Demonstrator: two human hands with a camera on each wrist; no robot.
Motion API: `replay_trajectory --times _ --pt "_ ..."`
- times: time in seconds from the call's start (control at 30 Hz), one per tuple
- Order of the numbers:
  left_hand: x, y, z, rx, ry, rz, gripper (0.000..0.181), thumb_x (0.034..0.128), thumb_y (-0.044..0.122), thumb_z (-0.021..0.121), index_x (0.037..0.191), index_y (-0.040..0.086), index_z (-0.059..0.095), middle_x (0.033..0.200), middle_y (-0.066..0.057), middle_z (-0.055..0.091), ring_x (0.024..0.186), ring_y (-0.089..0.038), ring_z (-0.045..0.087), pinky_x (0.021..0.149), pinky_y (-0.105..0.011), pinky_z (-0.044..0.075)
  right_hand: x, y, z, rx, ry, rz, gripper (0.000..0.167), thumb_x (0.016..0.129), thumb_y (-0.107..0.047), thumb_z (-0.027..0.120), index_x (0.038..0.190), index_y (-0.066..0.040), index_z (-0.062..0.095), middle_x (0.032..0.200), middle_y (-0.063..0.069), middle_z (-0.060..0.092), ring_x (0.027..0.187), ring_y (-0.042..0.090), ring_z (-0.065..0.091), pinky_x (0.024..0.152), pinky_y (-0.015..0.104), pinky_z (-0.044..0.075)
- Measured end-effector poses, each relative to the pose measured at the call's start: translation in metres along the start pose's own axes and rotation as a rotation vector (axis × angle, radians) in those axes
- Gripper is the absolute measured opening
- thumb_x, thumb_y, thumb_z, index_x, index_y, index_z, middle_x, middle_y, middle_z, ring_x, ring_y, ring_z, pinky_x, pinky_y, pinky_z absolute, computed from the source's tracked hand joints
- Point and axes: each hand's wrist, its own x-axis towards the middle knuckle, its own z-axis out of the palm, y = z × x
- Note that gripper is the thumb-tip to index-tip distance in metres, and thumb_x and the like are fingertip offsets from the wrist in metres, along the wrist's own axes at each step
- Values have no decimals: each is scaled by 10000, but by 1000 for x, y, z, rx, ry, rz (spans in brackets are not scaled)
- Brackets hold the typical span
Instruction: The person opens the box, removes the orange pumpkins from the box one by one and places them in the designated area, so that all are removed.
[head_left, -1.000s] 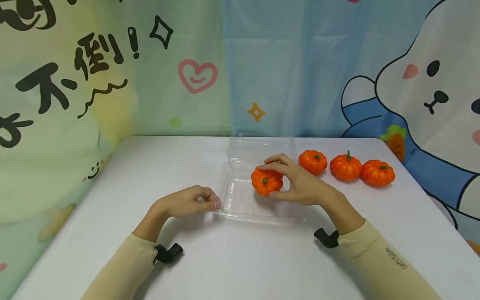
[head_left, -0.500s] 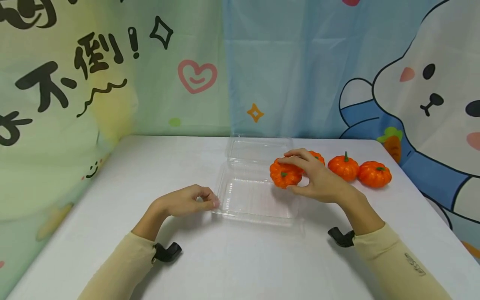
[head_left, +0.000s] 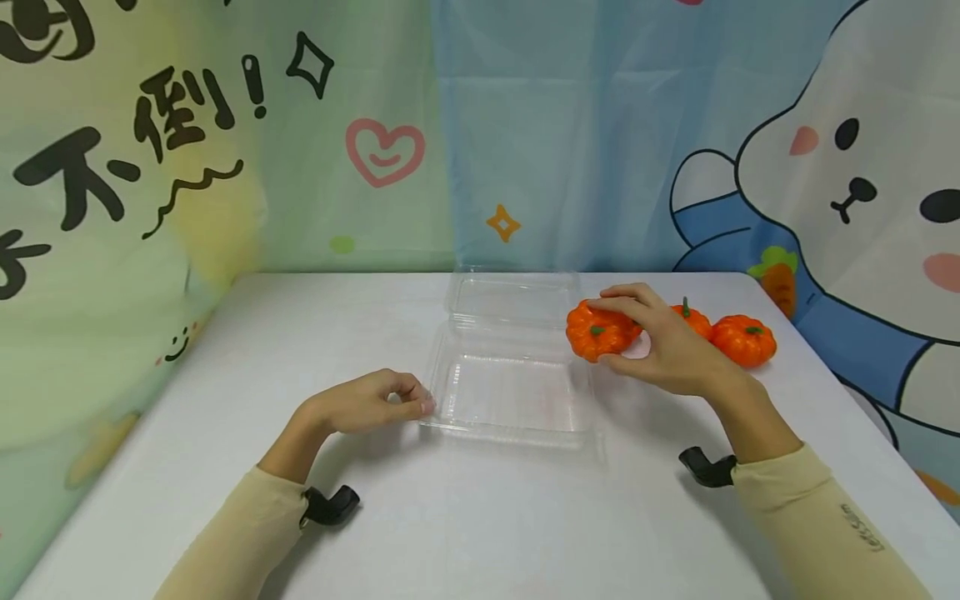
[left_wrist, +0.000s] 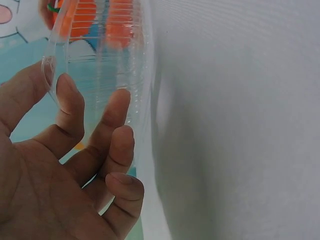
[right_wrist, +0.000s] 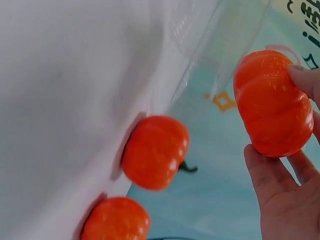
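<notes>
My right hand (head_left: pixel 663 346) grips a small orange pumpkin (head_left: pixel 596 332) with a green stem, just beyond the right side of a clear plastic clamshell box (head_left: pixel 510 433). In the right wrist view the same pumpkin (right_wrist: pixel 272 105) sits between thumb and fingers, off the table. My left hand (head_left: pixel 375 402) pinches the box's front left corner; in the left wrist view, thumb and forefinger meet at its rim (left_wrist: pixel 48 75). The box's lid (head_left: pixel 513 296) lies folded back, open. Two more pumpkins rest at right: one (head_left: pixel 693 321) partly behind my right hand, the other (head_left: pixel 744 340) beside it.
A white table (head_left: pixel 480 517) carries everything. Its back edge meets a printed cloth backdrop (head_left: pixel 525 125) with a rabbit figure at right. Whether another pumpkin stands behind the held one is hard to make out in the head view.
My right hand has carried the pumpkin from over the box to the right and slightly back, past the box's side. The left hand stays at the corner.
</notes>
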Motion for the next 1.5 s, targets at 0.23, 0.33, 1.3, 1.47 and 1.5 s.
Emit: replay_trajectory --times 0.23,0.33,1.3,1.47,1.5 --pt "-2 -3 2 -15 3 -4 298 1027 404 605 1065 133 724 1127 38 704 1092 -185 565 942 -380 428 -10 6 -17 -4 86 70 675 845 -139 851 1454 -169 559 1475 86 441 1334 324 457 1039 650 431" --pt "-3 -4 3 -23 1 5 287 1033 379 601 1056 119 719 1129 27 701 1089 -192 562 941 -383 427 -14 9 -26 9 105 114 674 848 -154 852 1454 -172 557 1482 78 429 1343 322 436 1079 579 434" --pt "0 -3 2 -22 -3 30 278 1029 379 607 1030 126 722 1123 42 705 1081 -191 564 938 -389 418 -89 61 -75 -143 396 391 751 926 -250 781 1570 -168 405 1481 216 409 1265 443 425 820 -47 277" --pt "0 -3 1 -25 -3 43 278 1032 361 607 1020 106 717 1115 28 704 1071 -195 562 929 -387 418 -95 65 -79 -161 401 422 754 938 -275 766 1574 -131 387 1491 246 398 1317 461 401 825 -56 263" --pt "0 -2 1 -25 -2 48 280 1033 358 605 1021 101 716 1115 24 704 1073 -196 562 931 -390 419 -96 66 -80 -158 399 427 757 938 -278 766 1576 -129 386 1491 252 395 1318 466 400 825 -56 264"
